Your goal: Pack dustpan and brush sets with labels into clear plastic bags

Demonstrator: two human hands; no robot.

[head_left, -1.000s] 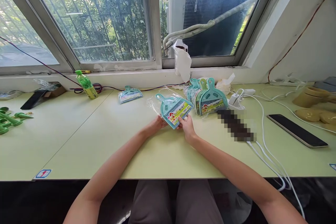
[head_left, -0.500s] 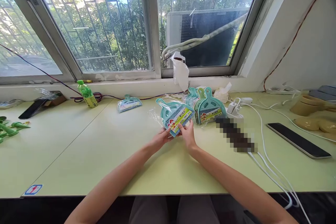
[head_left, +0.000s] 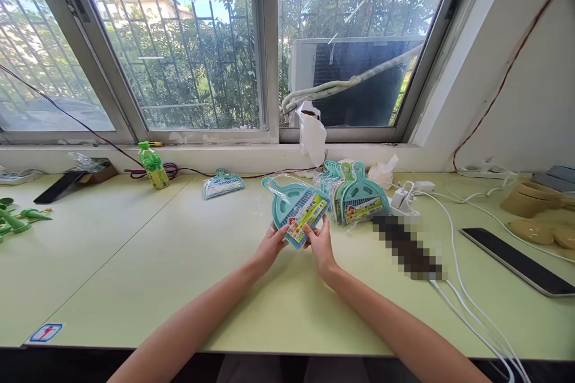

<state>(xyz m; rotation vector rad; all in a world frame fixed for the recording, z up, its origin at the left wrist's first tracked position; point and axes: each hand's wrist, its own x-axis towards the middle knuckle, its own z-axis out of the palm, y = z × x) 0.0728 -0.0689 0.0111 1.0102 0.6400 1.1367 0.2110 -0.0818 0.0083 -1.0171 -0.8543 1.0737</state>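
Between my two hands is a turquoise mini dustpan and brush set (head_left: pixel 294 206) in clear plastic wrap, held tilted above the table with its handle up to the left. Across its blue bristles runs a yellow printed label. My left hand (head_left: pixel 272 240) grips its lower left edge, thumb on the front. On the lower right, my right hand (head_left: pixel 318 240) pinches it with the thumb over the label; its other fingers are partly hidden behind. Just beyond stands a row of similar packed dustpan sets (head_left: pixel 363 197). Another packed set (head_left: pixel 223 184) lies apart, farther left.
A green bottle (head_left: pixel 153 166) stands near the window sill. At the right are white cables (head_left: pixel 456 257), a charger (head_left: pixel 401 196), a pixelated dark object (head_left: pixel 406 245) and a phone-like black slab (head_left: pixel 516 260). Green plastic pieces (head_left: pixel 18 221) lie at the far left.
The dustpan set is turned slightly in my hands, and the left hand sits a bit farther round its side. The whole view has shifted, with the scene appearing lower.
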